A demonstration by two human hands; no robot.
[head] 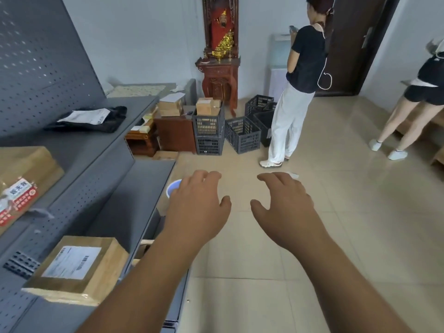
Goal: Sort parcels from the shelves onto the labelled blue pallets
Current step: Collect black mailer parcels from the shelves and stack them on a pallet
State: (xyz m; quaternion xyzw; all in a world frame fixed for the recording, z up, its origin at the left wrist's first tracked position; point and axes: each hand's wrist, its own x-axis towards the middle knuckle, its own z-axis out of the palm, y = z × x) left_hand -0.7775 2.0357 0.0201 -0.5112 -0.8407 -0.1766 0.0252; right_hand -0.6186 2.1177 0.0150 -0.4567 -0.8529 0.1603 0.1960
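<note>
- Holding both hands out in front of you, palms down over the floor (276, 248), you are carrying nothing: your left hand (199, 203) and right hand (286, 203) are hanging side by side, apart, fingers spread and loosely curled.
- Judging by that pose, you are standing between picks, with the shelves (108, 179) running along your left.
- Parcels are waiting there: a labelled box (77, 267) is sitting on the low shelf just beside your left forearm, a taped box (24, 179) is resting one level up, and a black bag (93, 118) is lying on the shelf above that.
- Reaching the labelled box is looking easiest, since nothing is lying between it and your arm.
- No blue pallets are showing; only a blue round rim (173, 187) is peeking out behind your left hand, and I cannot tell what it is.
- Black crates (241, 134) are crowding the far corner beside a wooden cabinet (219, 75).
- Two people are standing ahead, one in white trousers (288, 121) and one at the right edge (413, 111), possibly blocking your way.
</note>
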